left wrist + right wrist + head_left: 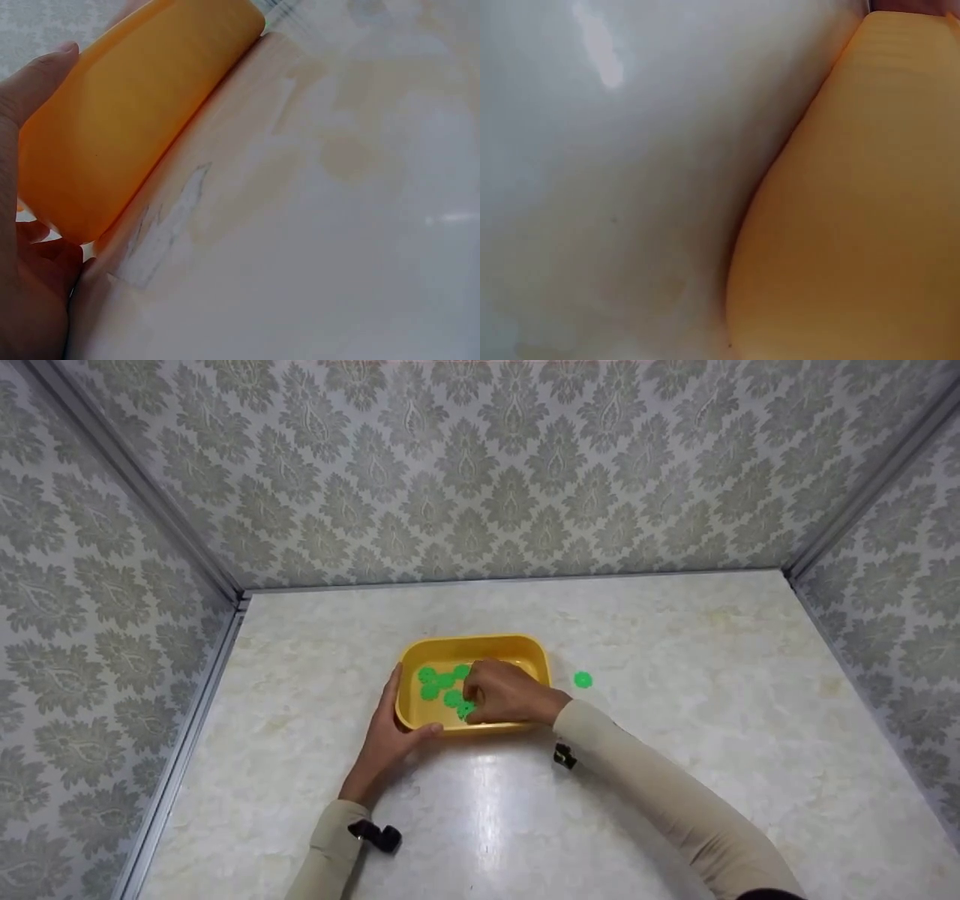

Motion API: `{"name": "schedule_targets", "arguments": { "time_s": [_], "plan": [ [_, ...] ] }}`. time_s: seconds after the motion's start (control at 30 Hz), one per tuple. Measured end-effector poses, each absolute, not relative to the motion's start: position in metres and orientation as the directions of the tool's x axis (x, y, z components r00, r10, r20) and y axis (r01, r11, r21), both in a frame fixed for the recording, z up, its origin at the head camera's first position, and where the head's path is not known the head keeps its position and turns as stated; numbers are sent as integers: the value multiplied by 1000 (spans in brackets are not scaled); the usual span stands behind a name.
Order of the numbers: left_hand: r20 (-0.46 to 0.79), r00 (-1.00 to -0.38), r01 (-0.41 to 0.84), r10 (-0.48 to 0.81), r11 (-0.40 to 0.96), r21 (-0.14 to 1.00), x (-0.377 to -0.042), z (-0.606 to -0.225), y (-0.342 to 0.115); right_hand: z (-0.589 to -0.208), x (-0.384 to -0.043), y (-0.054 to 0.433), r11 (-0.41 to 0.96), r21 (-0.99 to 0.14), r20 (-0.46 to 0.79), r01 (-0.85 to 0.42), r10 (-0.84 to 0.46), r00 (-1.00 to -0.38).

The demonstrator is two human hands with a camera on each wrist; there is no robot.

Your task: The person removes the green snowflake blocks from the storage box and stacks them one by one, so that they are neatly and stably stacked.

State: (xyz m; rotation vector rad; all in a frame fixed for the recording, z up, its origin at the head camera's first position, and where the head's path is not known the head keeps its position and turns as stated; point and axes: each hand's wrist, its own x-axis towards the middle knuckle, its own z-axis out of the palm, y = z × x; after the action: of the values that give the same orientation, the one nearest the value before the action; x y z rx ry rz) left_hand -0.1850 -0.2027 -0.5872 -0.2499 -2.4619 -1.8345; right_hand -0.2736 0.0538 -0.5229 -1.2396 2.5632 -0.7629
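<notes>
We see one yellow tray (474,647), six scalloped green discs (453,698) inside, another disc (583,680) at 3 o'clock. Left hand (388,733) grips tray; right hand (504,693) curled, grasp unclear.

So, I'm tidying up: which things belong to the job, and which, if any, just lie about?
In the job, apparently:
yellow tray, gripped by the left hand
green discs inside, with the right hand at them

Lying about:
lone green disc on the table; matching, it may belong too
</notes>
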Motion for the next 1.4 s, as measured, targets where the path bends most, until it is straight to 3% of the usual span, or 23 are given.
{"name": "schedule_targets", "arguments": {
  "time_s": [0.23,0.5,0.97,1.4],
  "plan": [
    [145,-985,164,92,262,951,-186,-587,-202,-507,-269,70,567,-528,62,-633,-717,-694],
    [140,-987,158,83,272,949,-185,-585,-203,-491,-266,94,500,-534,170,-682,-726,-666],
    [158,-984,175,81,266,948,-184,-587,-202,-489,-264,135,435,-628,273,-645,-653,-707],
    [155,-984,174,90,271,947,-183,-586,-201,-492,-268,183,488,-700,244,-521,-523,-817]
  ]
}}
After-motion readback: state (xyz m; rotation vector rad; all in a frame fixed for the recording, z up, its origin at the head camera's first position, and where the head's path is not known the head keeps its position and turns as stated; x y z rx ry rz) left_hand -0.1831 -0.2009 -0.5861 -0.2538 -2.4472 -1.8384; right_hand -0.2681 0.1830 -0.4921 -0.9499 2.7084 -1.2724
